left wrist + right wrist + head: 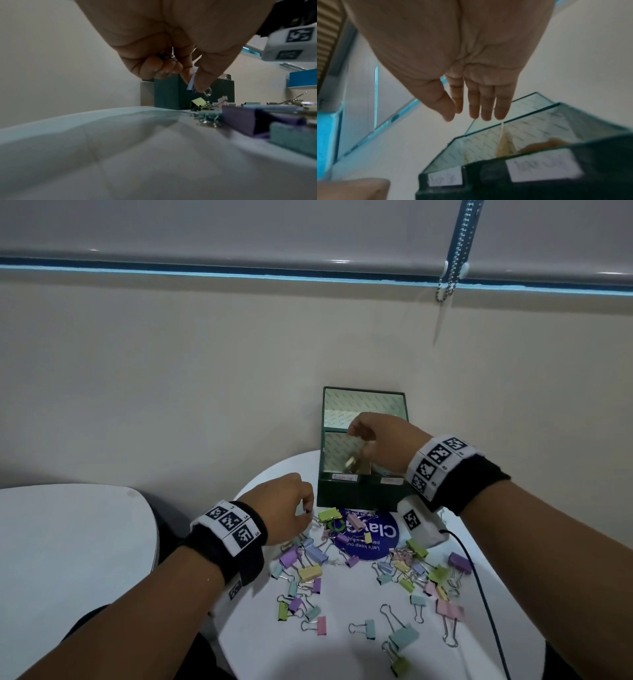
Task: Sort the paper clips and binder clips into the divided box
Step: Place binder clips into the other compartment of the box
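A dark green divided box (359,494) stands at the back of the round white table (274,645), with two paper labels on its front wall. My right hand (363,440) hangs over the box's near compartments with its fingers straight and spread (476,112). Below it a blurred gold clip (352,463) is in the air inside the box (488,189). My left hand (308,510) is at the left edge of the clip pile. Between thumb and finger it pinches a small blue binder clip (190,85), while the other fingers (161,69) are curled.
Several pastel binder clips (310,571) lie scattered over the table on both sides of a round blue sticker (373,539). A white camera module (423,525) with a black cable (479,583) hangs below my right wrist. Another white table (68,542) stands to the left, the wall close behind.
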The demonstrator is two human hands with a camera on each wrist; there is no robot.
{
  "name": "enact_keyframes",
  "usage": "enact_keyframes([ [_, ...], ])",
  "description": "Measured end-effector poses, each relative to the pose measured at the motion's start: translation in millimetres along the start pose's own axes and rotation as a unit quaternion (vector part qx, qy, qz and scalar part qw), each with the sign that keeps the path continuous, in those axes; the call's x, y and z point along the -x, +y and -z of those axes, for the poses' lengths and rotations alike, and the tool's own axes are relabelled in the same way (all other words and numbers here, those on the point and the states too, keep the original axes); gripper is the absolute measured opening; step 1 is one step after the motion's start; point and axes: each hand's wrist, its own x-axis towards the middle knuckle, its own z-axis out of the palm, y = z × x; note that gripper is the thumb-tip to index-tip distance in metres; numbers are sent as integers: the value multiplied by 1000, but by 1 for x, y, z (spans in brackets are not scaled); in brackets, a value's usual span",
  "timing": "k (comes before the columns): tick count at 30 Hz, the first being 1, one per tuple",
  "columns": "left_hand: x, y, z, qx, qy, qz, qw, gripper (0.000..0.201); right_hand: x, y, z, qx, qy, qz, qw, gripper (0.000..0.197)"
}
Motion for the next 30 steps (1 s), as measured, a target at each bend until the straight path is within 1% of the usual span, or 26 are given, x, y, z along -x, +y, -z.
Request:
enact_keyframes([
  [1, 0, 0, 0, 2, 4, -1, 1000, 7, 10, 6, 2, -15, 14, 6, 1000, 32],
  [3, 0, 0, 0, 4, 10, -2, 1000, 8, 36, 22, 5, -39, 36, 3, 999, 25],
  [5, 0, 1, 1, 13, 12, -7, 1000, 9, 66, 45, 3, -18, 27, -14, 999, 15],
  [6, 0, 1, 2, 16, 9, -12, 1000, 9, 80, 59, 2, -3, 18, -30, 999, 14],
  [8, -1, 3, 7, 18, 2, -19, 1000, 9, 102, 86, 0, 14, 11, -73, 997, 19],
  [10, -7, 6, 15, 28, 12, -15, 999, 8, 114, 109, -5, 35, 10, -106, 994, 25],
  [14, -35, 21, 33, 76, 91, 7, 993, 9, 116, 129, -18, 51, 4, -134, 990, 24],
  [16, -50, 32, 38, 96, 115, 17, 989, 8, 113, 129, -25, 55, 7, -135, 989, 23],
  [19, -67, 45, 38, 103, 119, 33, 987, 4, 109, 129, -35, 65, 5, -143, 988, 25],
  [21, -74, 51, 35, 100, 115, 38, 988, 4, 109, 129, -38, 69, 5, -150, 986, 26],
  [23, -77, 54, 33, 82, 97, 34, 991, 14, 109, 130, -39, 69, 11, -155, 985, 27],
  [25, -75, 53, 32, 53, 79, 23, 995, 30, 110, 129, -39, 72, 16, -163, 984, 31],
  [27, -67, 49, 32, 30, 99, 5, 995, 36, 110, 128, -40, 74, 14, -174, 982, 37],
  [29, -52, 46, 29, 46, 129, -11, 991, 28, 109, 128, -42, 76, 3, -184, 980, 40],
  [30, -43, 44, 27, 57, 127, -16, 990, 20, 108, 128, -43, 82, -11, -187, 979, 39],
])
